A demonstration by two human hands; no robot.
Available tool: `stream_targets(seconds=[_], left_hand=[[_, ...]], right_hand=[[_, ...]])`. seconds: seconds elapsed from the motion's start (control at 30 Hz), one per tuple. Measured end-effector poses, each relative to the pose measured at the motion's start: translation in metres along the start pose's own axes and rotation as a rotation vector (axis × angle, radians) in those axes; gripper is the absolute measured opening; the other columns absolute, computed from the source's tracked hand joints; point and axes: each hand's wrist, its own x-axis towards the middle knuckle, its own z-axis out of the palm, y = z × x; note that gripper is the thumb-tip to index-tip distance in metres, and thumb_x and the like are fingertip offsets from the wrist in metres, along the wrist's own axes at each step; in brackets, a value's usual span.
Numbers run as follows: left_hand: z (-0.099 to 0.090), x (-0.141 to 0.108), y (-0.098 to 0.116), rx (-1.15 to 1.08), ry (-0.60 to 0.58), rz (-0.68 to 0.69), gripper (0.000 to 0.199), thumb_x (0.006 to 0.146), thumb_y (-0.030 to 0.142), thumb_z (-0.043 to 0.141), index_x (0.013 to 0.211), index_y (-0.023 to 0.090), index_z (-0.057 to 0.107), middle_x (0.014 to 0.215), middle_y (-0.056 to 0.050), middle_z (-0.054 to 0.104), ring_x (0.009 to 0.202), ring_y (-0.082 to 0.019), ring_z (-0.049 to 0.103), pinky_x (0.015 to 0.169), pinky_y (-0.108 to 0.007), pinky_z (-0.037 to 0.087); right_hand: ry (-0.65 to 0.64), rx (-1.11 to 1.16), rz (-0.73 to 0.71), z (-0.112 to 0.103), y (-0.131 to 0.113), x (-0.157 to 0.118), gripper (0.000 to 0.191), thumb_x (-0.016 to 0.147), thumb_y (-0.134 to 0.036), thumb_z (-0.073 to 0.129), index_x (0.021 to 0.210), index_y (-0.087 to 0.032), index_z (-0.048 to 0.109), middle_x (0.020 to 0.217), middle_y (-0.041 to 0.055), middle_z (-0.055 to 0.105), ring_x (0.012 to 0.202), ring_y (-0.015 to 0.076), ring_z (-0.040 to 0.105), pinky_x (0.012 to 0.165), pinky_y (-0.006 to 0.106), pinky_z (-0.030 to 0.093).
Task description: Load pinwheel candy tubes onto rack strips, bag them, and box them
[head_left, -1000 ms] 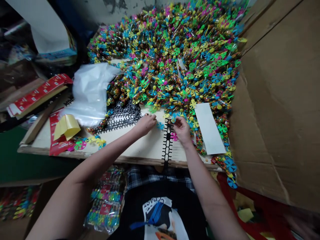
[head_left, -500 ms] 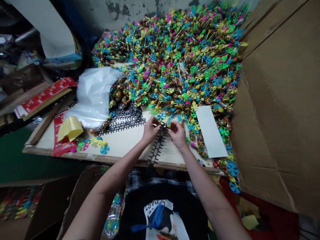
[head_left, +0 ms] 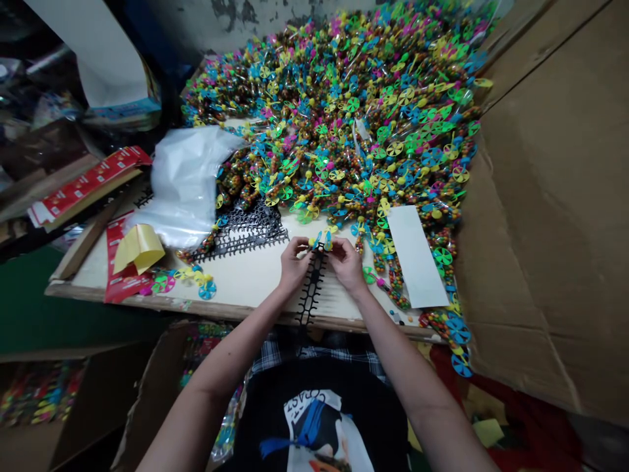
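Note:
My left hand [head_left: 295,263] is closed in a pinch at the far end of a black plastic clip strip [head_left: 310,295] with prongs along both sides. On the opposite edge of that end, my right hand [head_left: 346,263] pinches too. Small blue and yellow fan wheels [head_left: 322,240] stand up between my fingertips; how they join the strip is hidden. The strip's near end hangs over the table edge toward my lap. Beyond my hands lies a big heap of candy-filled clear tubes [head_left: 339,131] topped with coloured fan wheels.
More black strips [head_left: 246,233] lie stacked at left, beside clear plastic bags [head_left: 184,183]. A folded yellow paper [head_left: 139,248] rests on a red printed card [head_left: 118,275]. At right are a white card [head_left: 417,255] and a tall cardboard wall [head_left: 540,216]. An open carton [head_left: 152,387] stands below.
The fan wheels between my fingers have turned more edge-on and drawn together. My right hand has come slightly closer to the left. The view has shifted a little.

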Motion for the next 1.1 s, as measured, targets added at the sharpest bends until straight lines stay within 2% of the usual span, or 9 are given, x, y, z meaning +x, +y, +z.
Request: stream_targets(seconds=[0.13, 0.37, 0.53, 0.63, 0.73, 0.87, 0.97, 1.03, 1.1], left_hand=[[0.002, -0.001, 0.001, -0.032, 0.030, -0.082, 0.015, 0.061, 0.013, 0.064, 0.070, 0.019, 0.054, 0.073, 0.003, 0.058, 0.072, -0.011, 0.059, 0.075, -0.025, 0.049], [0.002, -0.005, -0.001, -0.043, 0.072, -0.068, 0.016, 0.058, 0.015, 0.065, 0.067, 0.019, 0.053, 0.073, 0.002, 0.058, 0.074, -0.012, 0.057, 0.076, -0.026, 0.049], [0.000, -0.006, -0.007, -0.041, 0.036, -0.030, 0.014, 0.062, 0.019, 0.064, 0.071, 0.020, 0.054, 0.080, 0.001, 0.057, 0.080, -0.013, 0.057, 0.079, -0.026, 0.048], [-0.005, -0.006, -0.011, 0.006, -0.034, -0.004, 0.016, 0.064, 0.018, 0.063, 0.078, 0.020, 0.057, 0.084, 0.000, 0.058, 0.083, -0.014, 0.058, 0.082, -0.028, 0.048], [-0.013, -0.006, -0.014, 0.126, -0.093, 0.059, 0.020, 0.066, 0.017, 0.065, 0.085, 0.020, 0.061, 0.089, -0.003, 0.061, 0.087, -0.016, 0.059, 0.085, -0.030, 0.047], [-0.029, 0.006, -0.012, 0.283, -0.187, 0.184, 0.022, 0.072, 0.014, 0.058, 0.093, 0.020, 0.063, 0.093, -0.006, 0.064, 0.089, -0.017, 0.061, 0.084, -0.031, 0.048], [-0.034, 0.033, -0.007, 0.461, -0.234, 0.302, 0.027, 0.078, 0.010, 0.049, 0.100, 0.018, 0.062, 0.096, -0.008, 0.065, 0.089, -0.018, 0.061, 0.082, -0.032, 0.048], [-0.031, 0.060, -0.001, 0.671, -0.247, 0.412, 0.030, 0.079, 0.006, 0.045, 0.100, 0.017, 0.063, 0.098, -0.009, 0.065, 0.092, -0.020, 0.060, 0.081, -0.034, 0.048], [-0.023, 0.087, 0.007, 0.932, -0.277, 0.555, 0.033, 0.081, 0.002, 0.042, 0.099, 0.019, 0.065, 0.106, -0.011, 0.064, 0.099, -0.023, 0.057, 0.084, -0.037, 0.046]], right_hand=[[-0.017, -0.030, -0.003, 0.002, -0.003, -0.001, 0.021, 0.072, -0.033, 0.063, 0.090, -0.022, 0.059, 0.088, 0.0023, 0.068, 0.080, 0.0172, 0.066, 0.080, 0.034, 0.055], [-0.040, -0.127, -0.057, 0.003, -0.013, -0.003, 0.014, 0.075, -0.025, 0.058, 0.087, -0.023, 0.062, 0.087, 0.0016, 0.069, 0.081, 0.0178, 0.067, 0.080, 0.034, 0.054], [-0.051, -0.173, -0.087, 0.005, -0.017, -0.004, 0.014, 0.077, -0.025, 0.056, 0.089, -0.022, 0.063, 0.087, 0.0020, 0.068, 0.082, 0.0177, 0.066, 0.079, 0.033, 0.054], [-0.155, -0.222, -0.110, -0.003, -0.022, 0.000, 0.018, 0.078, -0.023, 0.054, 0.093, -0.023, 0.064, 0.091, 0.0028, 0.068, 0.086, 0.0185, 0.066, 0.081, 0.034, 0.053], [-0.276, -0.402, -0.173, -0.022, -0.029, 0.015, 0.030, 0.078, -0.018, 0.053, 0.105, -0.024, 0.064, 0.104, 0.0042, 0.067, 0.094, 0.0202, 0.063, 0.084, 0.037, 0.051], [-0.226, -0.769, -0.264, -0.049, -0.032, 0.049, 0.041, 0.078, -0.006, 0.046, 0.111, -0.022, 0.063, 0.107, 0.0079, 0.066, 0.096, 0.0228, 0.059, 0.087, 0.039, 0.047], [-0.217, -1.173, -0.309, -0.052, -0.033, 0.071, 0.037, 0.080, -0.002, 0.041, 0.104, -0.018, 0.065, 0.106, 0.0138, 0.064, 0.097, 0.0266, 0.054, 0.084, 0.040, 0.042], [-0.277, -1.412, -0.293, -0.046, -0.038, 0.080, 0.032, 0.085, -0.005, 0.039, 0.102, -0.015, 0.064, 0.105, 0.0166, 0.063, 0.095, 0.0277, 0.052, 0.079, 0.039, 0.039], [-0.353, -1.556, -0.275, -0.040, -0.045, 0.083, 0.030, 0.088, -0.008, 0.037, 0.102, -0.014, 0.063, 0.104, 0.0168, 0.062, 0.095, 0.0278, 0.051, 0.077, 0.038, 0.037]])
